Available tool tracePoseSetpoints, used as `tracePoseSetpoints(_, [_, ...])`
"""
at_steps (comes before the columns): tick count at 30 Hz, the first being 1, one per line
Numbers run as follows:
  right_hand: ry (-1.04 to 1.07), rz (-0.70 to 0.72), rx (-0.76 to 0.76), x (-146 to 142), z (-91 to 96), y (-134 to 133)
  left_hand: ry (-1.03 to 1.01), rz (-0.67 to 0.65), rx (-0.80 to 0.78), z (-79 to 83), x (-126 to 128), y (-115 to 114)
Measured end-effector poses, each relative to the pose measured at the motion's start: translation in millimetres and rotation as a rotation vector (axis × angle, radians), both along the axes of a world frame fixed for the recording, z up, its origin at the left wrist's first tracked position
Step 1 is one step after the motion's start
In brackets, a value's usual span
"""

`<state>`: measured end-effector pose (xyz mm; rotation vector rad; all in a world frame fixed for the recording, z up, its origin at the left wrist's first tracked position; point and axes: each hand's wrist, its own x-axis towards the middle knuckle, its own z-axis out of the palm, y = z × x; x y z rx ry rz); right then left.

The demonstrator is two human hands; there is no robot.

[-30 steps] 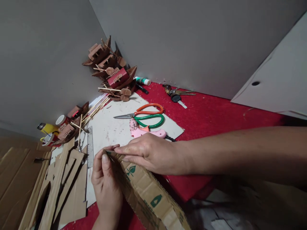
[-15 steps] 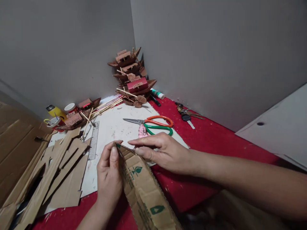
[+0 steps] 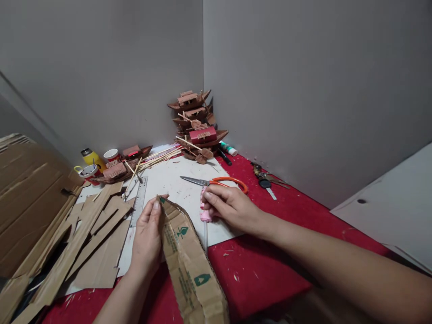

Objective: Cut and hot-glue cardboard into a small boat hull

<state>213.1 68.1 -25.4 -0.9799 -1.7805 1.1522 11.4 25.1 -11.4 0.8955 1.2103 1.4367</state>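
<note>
My left hand [image 3: 146,238] pinches the top corner of a long cardboard strip [image 3: 189,265] printed with green marks, holding it upright on edge over the red floor mat [image 3: 270,261]. My right hand [image 3: 229,207] has closed round a pink glue gun [image 3: 204,215] lying on the white board [image 3: 168,189]; a glue stick pokes out of the gun's back toward me. Orange-and-green scissors [image 3: 216,182] lie just beyond my right hand.
Cut cardboard pieces [image 3: 91,243] and a steel ruler [image 3: 138,200] lie at left, with large cardboard sheets [image 3: 27,193] beyond. Stacked cardboard boat models [image 3: 195,121] fill the wall corner. Cups and a yellow bottle [image 3: 91,157], wooden skewers [image 3: 158,155], a keyring [image 3: 265,177], a white panel [image 3: 398,202].
My right hand left the cardboard strip's top edge, moved back to the pink glue gun and closed on it. The view tilted up and swung left; my left hand kept its pinch.
</note>
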Motion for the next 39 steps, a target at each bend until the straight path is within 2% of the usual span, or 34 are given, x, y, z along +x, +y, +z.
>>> tracePoseSetpoints(6, [-0.064, -0.006, 0.086, 1, 0.3, 4, 0.006, 0.024, 0.018, -1.9, -13, 7])
tracePoseSetpoints(8, [-0.225, 0.000, 0.147, 4, 5.2, 6, -0.068, -0.032, -0.008, -2.2, -19, 10])
tracePoseSetpoints(12, [-0.744, -0.021, 0.397, 16, 20.1, 8, -0.228, -0.194, -0.068, -0.2, -34, 17])
tracePoseSetpoints(14, [-0.933, -0.007, 0.442, 23, 25.0, 7, -0.256, -0.259, -0.069, 2.8, -42, 21])
tracePoseSetpoints(17, [-1.067, 0.022, 0.416, 27, 26.7, 5, -0.292, -0.353, -0.059, 8.6, -50, 22])
tracePoseSetpoints(20, [-1.099, 0.035, 0.419, 27, 25.9, 4, -0.314, -0.396, -0.015, 14.4, -55, 18])
tracePoseSetpoints(25, [-1.037, 0.042, 0.443, 25, 24.7, 4, -0.319, -0.462, 0.022, 19.4, -58, 9])
tracePoseSetpoints(30, [-0.884, 0.023, 0.414, 32, 29.0, 6, -0.291, -0.520, -0.001, 15.9, -65, 13])
tracePoseSetpoints(33, [-0.625, 0.017, 0.350, 39, 39.7, 6, -0.256, -0.556, -0.038, 13.7, -65, 18])
tracePoseSetpoints(37, [-0.047, 0.002, 0.038, 42, 53.4, 3, -0.228, -0.513, 0.004, 12.1, -56, 17])
tracePoseSetpoints(39, [0.143, 0.025, -0.013, 38, 54.4, -1, -0.219, -0.485, 0.044, 13.2, -50, 12])
